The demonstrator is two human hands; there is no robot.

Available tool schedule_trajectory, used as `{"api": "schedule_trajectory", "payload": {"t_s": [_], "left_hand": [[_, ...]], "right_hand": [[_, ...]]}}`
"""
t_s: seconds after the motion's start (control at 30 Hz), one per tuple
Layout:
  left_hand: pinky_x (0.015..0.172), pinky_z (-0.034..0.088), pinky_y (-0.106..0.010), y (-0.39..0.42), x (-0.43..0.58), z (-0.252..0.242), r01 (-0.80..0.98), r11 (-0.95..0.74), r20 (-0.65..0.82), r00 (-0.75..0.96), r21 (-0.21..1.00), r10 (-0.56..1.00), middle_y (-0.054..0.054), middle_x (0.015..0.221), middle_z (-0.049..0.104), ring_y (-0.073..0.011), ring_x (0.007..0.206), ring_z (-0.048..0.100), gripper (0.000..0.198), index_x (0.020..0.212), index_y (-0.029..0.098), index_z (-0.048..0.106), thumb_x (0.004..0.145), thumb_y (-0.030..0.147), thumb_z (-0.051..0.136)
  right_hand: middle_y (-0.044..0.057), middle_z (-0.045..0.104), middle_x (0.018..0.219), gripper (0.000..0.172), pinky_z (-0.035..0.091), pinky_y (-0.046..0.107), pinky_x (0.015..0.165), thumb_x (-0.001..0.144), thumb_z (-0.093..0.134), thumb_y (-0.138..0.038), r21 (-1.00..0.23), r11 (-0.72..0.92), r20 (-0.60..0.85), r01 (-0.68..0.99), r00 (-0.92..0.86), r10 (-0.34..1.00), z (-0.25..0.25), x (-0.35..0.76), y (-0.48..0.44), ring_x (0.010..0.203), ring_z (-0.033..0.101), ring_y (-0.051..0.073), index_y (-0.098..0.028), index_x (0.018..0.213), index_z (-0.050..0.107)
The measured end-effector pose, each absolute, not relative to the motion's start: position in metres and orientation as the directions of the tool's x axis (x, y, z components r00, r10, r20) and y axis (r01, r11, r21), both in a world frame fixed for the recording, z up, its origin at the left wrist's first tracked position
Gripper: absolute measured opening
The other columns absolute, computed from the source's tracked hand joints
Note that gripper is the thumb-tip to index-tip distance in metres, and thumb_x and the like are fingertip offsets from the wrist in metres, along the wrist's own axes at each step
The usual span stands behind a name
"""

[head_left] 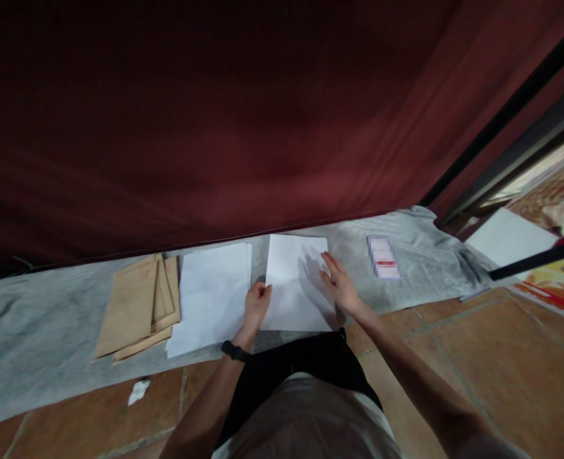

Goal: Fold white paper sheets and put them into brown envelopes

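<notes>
A white sheet of paper [289, 280] lies in front of me on a grey cloth; whether it is one sheet or a few, I cannot tell. My left hand [257, 301], with a dark band on its wrist, pinches the paper's left edge between thumb and fingers. Over the right edge, my right hand [340, 285] is open with its fingers stretched, casting a shadow on the paper. Left of it is a stack of white paper [212, 296], slightly uneven at its edges. Several brown paper envelopes [131, 299] overlap beside that stack.
The grey cloth [47, 325] covers a long, narrow surface against a dark red curtain [244, 159]. A pixelated phone-shaped item [384, 257] lies to the right. Black poles [502, 115] stand at the right. A crumpled white scrap [139, 391] is on the tiled floor [492, 344].
</notes>
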State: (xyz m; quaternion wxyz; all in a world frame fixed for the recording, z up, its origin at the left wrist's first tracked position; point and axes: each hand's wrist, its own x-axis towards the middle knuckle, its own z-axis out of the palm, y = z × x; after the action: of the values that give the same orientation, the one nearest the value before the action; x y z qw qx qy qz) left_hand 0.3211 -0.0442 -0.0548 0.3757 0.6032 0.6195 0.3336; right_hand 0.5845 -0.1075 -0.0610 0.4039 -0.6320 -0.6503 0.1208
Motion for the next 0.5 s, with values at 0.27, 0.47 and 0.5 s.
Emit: {"api": "schedule_trajectory", "payload": {"t_s": [0.27, 0.47, 0.5], "left_hand": [[0.06, 0.041, -0.028, -0.069, 0.309, -0.069, 0.563, 0.123, -0.126, -0.034, 0.817, 0.991, 0.005, 0.063, 0.057, -0.016, 0.058, 0.056, 0.007, 0.081, 0.022, 0.057, 0.077, 0.026, 0.061], [0.057, 0.043, -0.027, -0.077, 0.306, -0.074, 0.592, 0.184, -0.151, -0.106, 0.784, 0.983, 0.004, 0.062, 0.057, -0.0176, 0.059, 0.059, 0.012, 0.085, 0.021, 0.057, 0.08, 0.031, 0.056], [0.057, 0.044, -0.028, -0.078, 0.306, -0.073, 0.6, 0.189, -0.155, -0.108, 0.777, 0.982, 0.003, 0.063, 0.058, -0.018, 0.06, 0.061, 0.013, 0.086, 0.02, 0.058, 0.08, 0.031, 0.056]], "right_hand": [[0.013, 0.037, 0.162, 0.057, 0.027, 0.057, 0.123, 0.101, 0.054, -0.037, -0.403, 0.343, 0.212, 0.849, -0.278, 0.937, -0.083, 0.558, -0.178, 0.151, 0.033, 0.03, -0.024, 0.155, 0.04], [0.012, 0.033, 0.164, 0.083, 0.023, 0.055, 0.124, 0.088, 0.071, -0.048, -0.484, 0.482, 0.1, 0.73, -0.501, 0.86, -0.071, 0.586, -0.197, 0.152, 0.028, 0.032, -0.027, 0.159, 0.033], [0.011, 0.033, 0.164, 0.084, 0.022, 0.054, 0.125, 0.087, 0.072, -0.045, -0.494, 0.491, 0.078, 0.717, -0.526, 0.847, -0.071, 0.589, -0.199, 0.152, 0.028, 0.031, -0.027, 0.159, 0.032]]}}
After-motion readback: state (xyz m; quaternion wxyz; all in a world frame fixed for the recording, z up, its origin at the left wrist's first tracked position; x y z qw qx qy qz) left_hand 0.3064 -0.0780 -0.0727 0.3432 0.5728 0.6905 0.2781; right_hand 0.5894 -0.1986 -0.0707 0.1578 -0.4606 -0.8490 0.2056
